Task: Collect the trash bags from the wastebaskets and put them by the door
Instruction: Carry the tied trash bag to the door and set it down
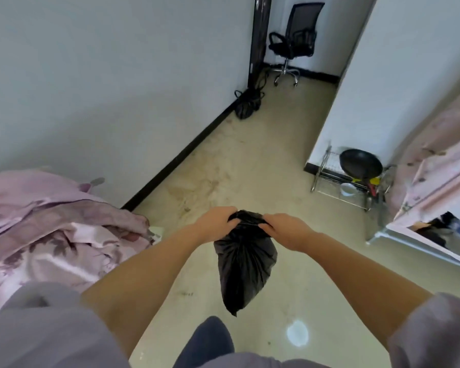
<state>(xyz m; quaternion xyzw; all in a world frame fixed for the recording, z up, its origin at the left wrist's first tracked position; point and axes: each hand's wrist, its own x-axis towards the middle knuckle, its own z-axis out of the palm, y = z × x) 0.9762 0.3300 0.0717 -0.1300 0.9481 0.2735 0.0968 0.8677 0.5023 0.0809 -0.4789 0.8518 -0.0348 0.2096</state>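
A black trash bag (243,264) hangs in front of me above the floor, its top gathered into a bunch. My left hand (215,223) grips the left side of the bunched top. My right hand (286,228) grips the right side, and the two hands almost touch. The bag's body droops below them, full and wrinkled. A second black trash bag (246,104) lies on the floor far ahead, against the wall beside a dark door frame (258,41). No wastebasket is in view.
A bed with pink floral bedding (51,229) fills the left. A metal dish rack (348,179) holding a black pan stands on the floor at the right, by a white wall corner. A black office chair (294,41) stands beyond the doorway. Beige floor runs ahead.
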